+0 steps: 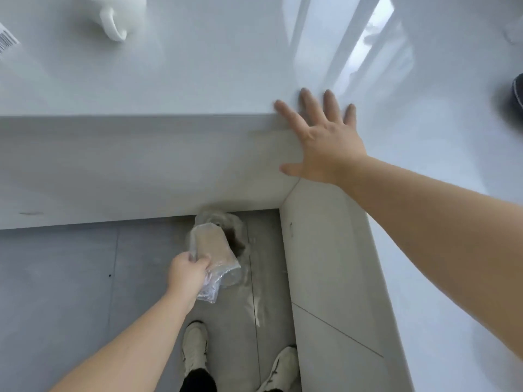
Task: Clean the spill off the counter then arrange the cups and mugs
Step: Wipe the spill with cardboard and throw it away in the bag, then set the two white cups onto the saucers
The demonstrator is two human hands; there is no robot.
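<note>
Left hand point(185, 274) grips a clear plastic packet point(213, 250) above what looks like a bin point(226, 224); right hand point(322, 137), fingers spread, braces on the counter point(198, 66). Disposal step; next, release, then arrange the mug point(113, 12).

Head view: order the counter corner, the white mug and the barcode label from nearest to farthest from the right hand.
1. Counter corner: directly under the fingers of the right hand.
2. White mug: far left on the counter top, at the upper edge of view.
3. Barcode label: at the left edge, beyond the mug.
</note>
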